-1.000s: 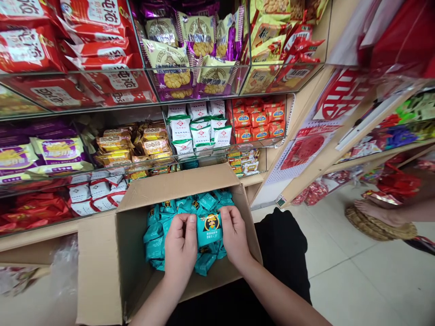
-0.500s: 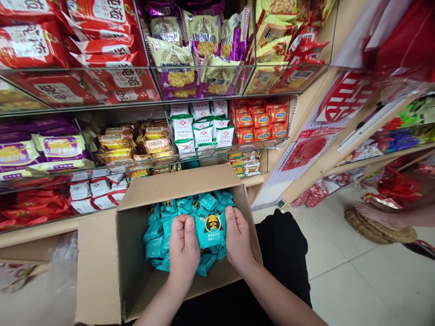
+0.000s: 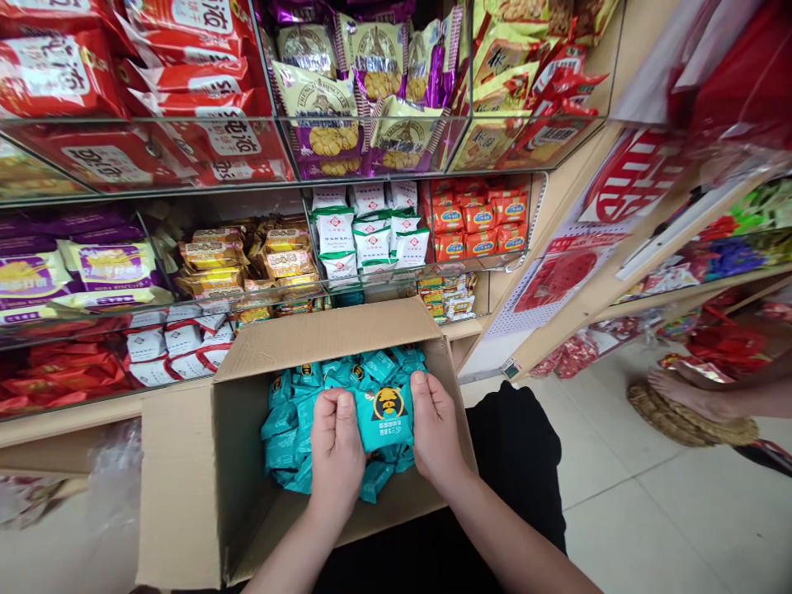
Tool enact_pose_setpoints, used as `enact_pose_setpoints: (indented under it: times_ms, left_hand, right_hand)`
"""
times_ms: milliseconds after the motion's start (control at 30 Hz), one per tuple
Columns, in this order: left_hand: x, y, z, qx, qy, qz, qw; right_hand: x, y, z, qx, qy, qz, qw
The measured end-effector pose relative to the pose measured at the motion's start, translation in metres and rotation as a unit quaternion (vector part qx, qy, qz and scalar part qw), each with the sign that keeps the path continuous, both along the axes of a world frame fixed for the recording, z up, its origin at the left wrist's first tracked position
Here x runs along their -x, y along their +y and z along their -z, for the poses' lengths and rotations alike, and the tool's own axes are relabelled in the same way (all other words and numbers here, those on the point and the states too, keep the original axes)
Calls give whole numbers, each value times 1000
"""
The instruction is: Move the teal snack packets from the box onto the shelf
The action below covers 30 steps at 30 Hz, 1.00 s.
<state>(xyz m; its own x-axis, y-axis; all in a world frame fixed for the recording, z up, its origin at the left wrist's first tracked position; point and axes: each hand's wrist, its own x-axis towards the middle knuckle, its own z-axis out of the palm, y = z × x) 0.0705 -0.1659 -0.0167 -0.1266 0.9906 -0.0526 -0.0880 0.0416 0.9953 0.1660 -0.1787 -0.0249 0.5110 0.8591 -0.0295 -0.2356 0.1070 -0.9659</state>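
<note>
A teal snack packet (image 3: 384, 422) with a dark and yellow printed emblem is stretched between my two hands, over an open cardboard box (image 3: 334, 320). My left hand (image 3: 337, 450) pinches its left end between thumb and curled fingers. At the opposite end, my right hand (image 3: 438, 429) grips the packet the same way, thumb on top. Below and around it, many similar teal packets (image 3: 281, 421) lie heaped in the box. My hands hide part of the heap. What is inside the held packet does not show.
Shelves with clear fronts (image 3: 371, 120) hold red, purple, yellow and white packets behind the box. A box flap (image 3: 176, 487) sticks out at left. On the right, another person's foot (image 3: 693, 392) rests on a woven sandal (image 3: 674, 417) on the tiled floor (image 3: 656, 520).
Both hands still grip the teal packet in nearly the same place. The view has shifted very slightly; nothing was let go or picked up.
</note>
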Motion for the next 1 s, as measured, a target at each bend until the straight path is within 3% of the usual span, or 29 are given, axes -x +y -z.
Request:
enact_pose_setpoints:
  times_ms: [133,233,333,433,500,567,667,767,833,900,933,1000]
  left_hand:
    - [6,3,8,-63,101,10,993]
    - [17,9,6,-93,157,53,982]
    - [26,16,-6,-127,198,179,955]
    - [27,20,-17,-99,237,312,915]
    - [21,20,-18,-73,217,292,929]
    - [13,18,-15,-56,152,220,962]
    - [1,15,-8,-35,67,157,985]
    - [0,21,-13,-72,112,152,979]
    - [8,39,-23,-177,226,161,944]
    - [20,67,-34,-289,385,211,851]
    - [26,84,-38,-308,455,236,801]
    - [37,117,-40,-281,568,259,729]
  right_hand:
    - [-11,0,0,-1,-157,1,988]
    - [-22,3,-6,-11,-251,-40,967]
    - [-32,5,-12,-40,-314,-103,943]
    - [-36,8,-14,-52,-319,-155,934]
    - [-35,8,-13,-37,-236,-141,961]
    - [-31,7,-9,-24,-100,-129,986]
    - [-22,1,-1,-21,38,-200,979]
    - [-19,-5,5,7,51,-229,972]
    - [-28,-5,4,18,3,-174,985]
    - [-43,2,-4,-6,-98,-106,989]
    - [-53,7,-10,-27,-168,-79,982]
    - [-71,24,-26,-73,-327,-48,941]
